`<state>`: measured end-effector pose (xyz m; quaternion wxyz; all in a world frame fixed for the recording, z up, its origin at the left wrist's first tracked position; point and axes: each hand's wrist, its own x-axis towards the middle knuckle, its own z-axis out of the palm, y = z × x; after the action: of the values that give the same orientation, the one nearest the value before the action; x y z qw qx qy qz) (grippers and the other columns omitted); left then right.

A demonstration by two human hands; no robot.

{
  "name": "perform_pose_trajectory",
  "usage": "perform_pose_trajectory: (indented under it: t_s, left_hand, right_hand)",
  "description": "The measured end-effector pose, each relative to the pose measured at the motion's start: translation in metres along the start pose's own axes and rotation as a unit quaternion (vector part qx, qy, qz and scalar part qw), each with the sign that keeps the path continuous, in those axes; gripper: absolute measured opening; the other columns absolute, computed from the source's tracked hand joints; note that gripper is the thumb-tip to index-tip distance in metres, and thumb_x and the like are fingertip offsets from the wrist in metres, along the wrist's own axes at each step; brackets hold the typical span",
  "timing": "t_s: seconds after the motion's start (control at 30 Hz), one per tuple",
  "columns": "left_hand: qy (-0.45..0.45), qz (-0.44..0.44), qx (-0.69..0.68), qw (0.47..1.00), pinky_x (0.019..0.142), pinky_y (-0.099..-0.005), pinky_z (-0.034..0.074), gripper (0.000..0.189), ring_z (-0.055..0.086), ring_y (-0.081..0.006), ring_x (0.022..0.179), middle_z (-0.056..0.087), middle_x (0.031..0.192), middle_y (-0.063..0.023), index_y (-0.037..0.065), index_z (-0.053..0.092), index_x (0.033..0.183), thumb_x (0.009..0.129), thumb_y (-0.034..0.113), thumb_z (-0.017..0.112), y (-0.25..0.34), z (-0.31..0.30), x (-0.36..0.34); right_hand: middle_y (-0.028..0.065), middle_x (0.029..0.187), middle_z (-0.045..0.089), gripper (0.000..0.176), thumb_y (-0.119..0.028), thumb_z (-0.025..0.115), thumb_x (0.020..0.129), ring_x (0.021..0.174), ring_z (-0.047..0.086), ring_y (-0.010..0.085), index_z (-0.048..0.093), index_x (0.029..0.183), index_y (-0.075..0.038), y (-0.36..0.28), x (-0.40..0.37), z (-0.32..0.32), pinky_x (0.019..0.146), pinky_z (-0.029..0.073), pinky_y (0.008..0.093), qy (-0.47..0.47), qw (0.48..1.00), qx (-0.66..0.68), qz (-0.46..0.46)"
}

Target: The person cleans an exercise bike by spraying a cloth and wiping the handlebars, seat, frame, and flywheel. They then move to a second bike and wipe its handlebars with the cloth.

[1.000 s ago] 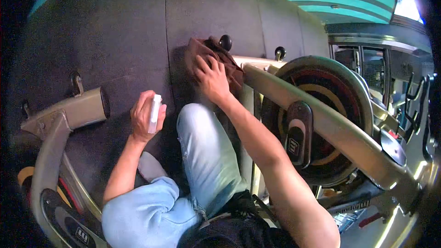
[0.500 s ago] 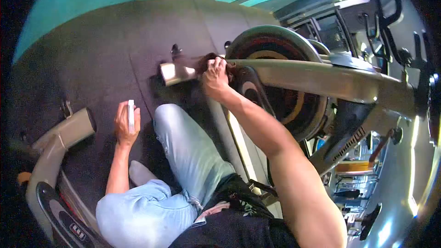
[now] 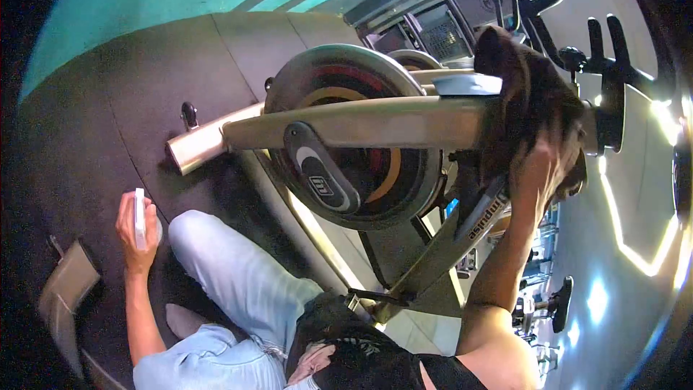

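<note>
My right hand (image 3: 538,173) is closed on a dark brown cloth (image 3: 530,94), which drapes over the frame (image 3: 361,124) of an exercise bike near its handlebar end. The hand is slightly smeared by motion. At lower left, my left hand (image 3: 136,235) grips a slim white object (image 3: 140,217) seen edge-on; its kind I cannot make out. Below the bike's frame shows a round flywheel (image 3: 390,180) with a dark crank cover (image 3: 317,173). A shiny floor bar (image 3: 206,146) with a small wheel supports the bike's near end.
Part of another bike (image 3: 68,282) stands at the lower left, close to my left arm. My bent knee (image 3: 206,238) lies between the two machines. More gym equipment (image 3: 556,303) and black handlebars (image 3: 538,0) fill the right side. A teal wall (image 3: 166,0) rises beyond the dark floor.
My right hand has carried the cloth along the bike's frame, from the floor-bar end to the handlebar end. The view has shifted; the left hand still holds the white object.
</note>
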<state>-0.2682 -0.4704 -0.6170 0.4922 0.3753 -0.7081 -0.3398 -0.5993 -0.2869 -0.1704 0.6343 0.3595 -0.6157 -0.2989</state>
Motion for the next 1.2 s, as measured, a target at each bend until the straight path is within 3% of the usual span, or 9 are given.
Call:
perform_pose_trajectory:
  t_s: [0.1,0.4,0.67,0.9,0.93,1.0,1.03,1.1,1.2]
  left_hand:
    - [-0.018,0.026,0.004,1.0,0.068,-0.0406,0.044,0.021,0.055,-0.0311,0.076,0.051,0.085,-0.0164,-0.003,0.052,0.087,0.092,0.017,0.052,0.017,-0.008,0.018]
    - [-0.037,-0.018,0.002,0.999,0.071,-0.0407,0.044,0.024,0.055,-0.0321,0.076,0.051,0.086,-0.0165,-0.003,0.052,0.087,0.092,0.021,0.052,0.031,-0.023,0.01]
    - [0.038,-0.064,0.091,0.993,0.077,-0.0427,0.047,0.029,0.058,-0.0357,0.084,0.057,0.092,-0.0179,-0.004,0.056,0.091,0.093,0.025,0.053,-0.033,-0.038,-0.038]
    - [0.086,-0.055,0.163,0.981,0.076,-0.0449,0.049,0.032,0.059,-0.0377,0.085,0.056,0.095,-0.0205,-0.003,0.056,0.093,0.095,0.029,0.051,-0.056,-0.017,-0.068]
    - [0.086,-0.05,0.166,0.981,0.075,-0.045,0.049,0.033,0.058,-0.0376,0.084,0.056,0.095,-0.0207,-0.003,0.056,0.093,0.095,0.029,0.051,-0.058,-0.017,-0.068]
    - [0.075,-0.052,0.165,0.982,0.074,-0.0447,0.048,0.033,0.058,-0.037,0.082,0.056,0.095,-0.0209,-0.004,0.056,0.093,0.095,0.029,0.051,-0.056,-0.017,-0.067]
    - [0.059,-0.053,0.152,0.985,0.079,-0.044,0.047,0.035,0.058,-0.0359,0.088,0.055,0.099,-0.0192,-0.003,0.055,0.097,0.095,0.031,0.048,-0.062,-0.018,-0.074]
    - [0.055,-0.083,0.14,0.985,0.077,-0.0431,0.047,0.037,0.057,-0.0353,0.086,0.055,0.098,-0.0184,-0.003,0.055,0.096,0.095,0.034,0.049,-0.057,-0.019,-0.071]
    - [0.062,-0.08,0.138,0.985,0.066,-0.0408,0.049,0.04,0.059,-0.0329,0.077,0.056,0.091,-0.0173,-0.003,0.056,0.091,0.093,0.037,0.053,-0.053,-0.019,-0.063]
  right_hand:
    - [0.0124,0.139,0.05,0.052,-0.018,0.06,0.08,0.132,0.04,0.0354,0.055,0.13,-0.008,-0.022,0.002,0.02,0.111,0.025,0.0532,0.073,0.932,0.349,-0.067]
    - [0.0143,0.106,0.061,0.027,-0.012,0.052,0.08,0.107,0.053,0.0299,0.064,0.101,0.002,-0.269,-0.006,-0.01,0.098,0.042,0.0429,-0.1,0.929,0.258,-0.244]
    - [0.0184,0.147,0.038,0.048,-0.015,0.058,0.084,0.134,0.036,0.0364,0.055,0.132,-0.009,-0.184,-0.001,-0.032,0.111,0.026,0.0498,-0.161,0.919,0.245,-0.262]
    - [0.0162,0.142,0.043,0.051,-0.008,0.056,0.077,0.132,0.031,0.0381,0.056,0.128,-0.003,-0.359,-0.04,-0.018,0.112,0.026,0.0482,-0.199,0.893,0.34,-0.218]
    - [0.0186,0.137,0.046,0.05,-0.007,0.056,0.078,0.129,0.036,0.0407,0.056,0.128,-0.001,-0.39,-0.063,0.0,0.109,0.031,0.0453,-0.073,0.869,0.446,-0.2]
    - [0.0256,0.121,0.054,0.043,-0.006,0.054,0.08,0.12,0.047,0.0387,0.059,0.122,0.004,-0.478,-0.078,0.013,0.106,0.034,0.0421,0.013,0.931,0.084,-0.356]
    - [0.022,0.107,0.063,0.032,-0.011,0.051,0.085,0.112,0.057,0.0313,0.065,0.11,0.003,-0.51,-0.066,0.011,0.097,0.044,0.0411,0.006,0.937,0.181,-0.3]
    - [0.0166,0.089,0.07,0.028,-0.019,0.049,0.087,0.086,0.069,0.0348,0.069,0.094,-0.001,-0.572,-0.033,0.025,0.073,0.055,0.0459,-0.371,0.775,0.502,-0.098]
    - [0.0156,0.116,0.066,0.033,-0.023,0.047,0.091,0.108,0.063,0.0333,0.069,0.105,-0.002,-0.631,0.009,0.045,0.092,0.05,0.0438,-0.592,0.612,0.455,0.261]
